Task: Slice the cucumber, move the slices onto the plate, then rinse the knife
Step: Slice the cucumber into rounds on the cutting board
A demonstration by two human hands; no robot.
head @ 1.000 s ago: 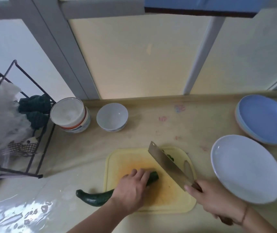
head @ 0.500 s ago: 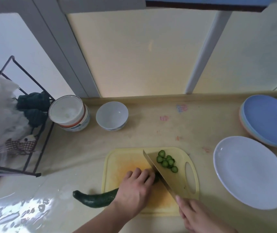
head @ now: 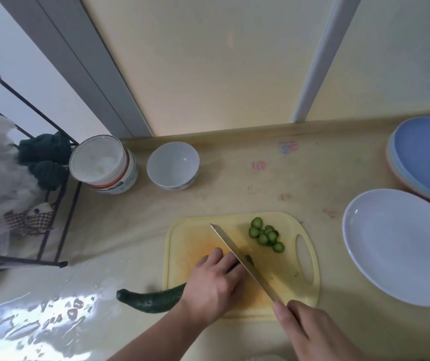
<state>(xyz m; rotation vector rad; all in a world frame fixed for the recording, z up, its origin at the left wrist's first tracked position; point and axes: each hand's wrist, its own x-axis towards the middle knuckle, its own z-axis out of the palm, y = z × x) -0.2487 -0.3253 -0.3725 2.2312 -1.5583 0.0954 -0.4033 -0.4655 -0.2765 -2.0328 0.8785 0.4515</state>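
While the left hand (head: 212, 285) curls its fingers over the cucumber (head: 151, 299) and pins it to the yellow cutting board (head: 294, 282), the right hand (head: 310, 332) grips the knife (head: 242, 259) by its handle, blade edge down across the cucumber's cut end just beside the left fingertips. The cucumber's uncut end juts off the board's left edge onto the tabletop (head: 234, 183). A small heap of slices (head: 266, 234) lies on the board near its handle hole. The white plate (head: 401, 246) sits to the right, apart from the board.
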